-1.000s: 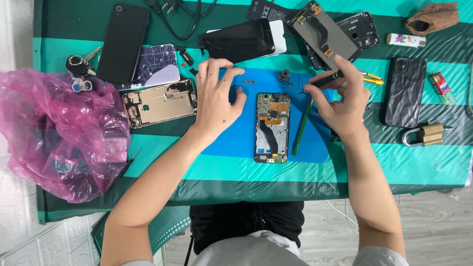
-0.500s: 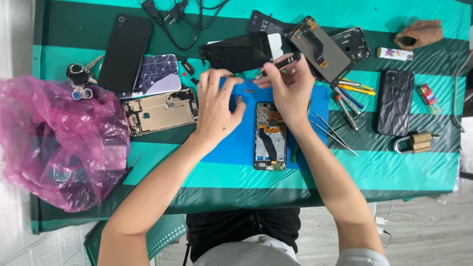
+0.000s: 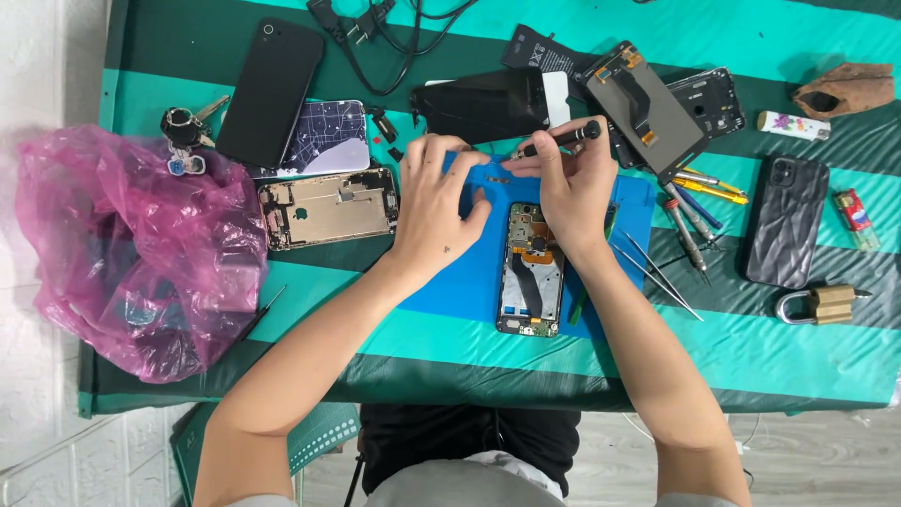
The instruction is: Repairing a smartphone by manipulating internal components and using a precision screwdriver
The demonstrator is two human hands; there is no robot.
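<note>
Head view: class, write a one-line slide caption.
Right hand grips a black screwdriver above an opened phone on a blue mat; left hand rests beside it.

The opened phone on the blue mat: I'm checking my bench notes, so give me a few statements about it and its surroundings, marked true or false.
1. The opened phone lies on a blue mat. True.
2. The right hand holds a black-handled screwdriver. True.
3. The left hand grips the pink plastic bag. False: it rests on the mat by the phone; the bag lies apart at the table's left end.
4. A padlock lies on the table right of the mat. True.
5. The tweezers are in the left hand. False: they lie on the table beside the mat's right edge.
</note>
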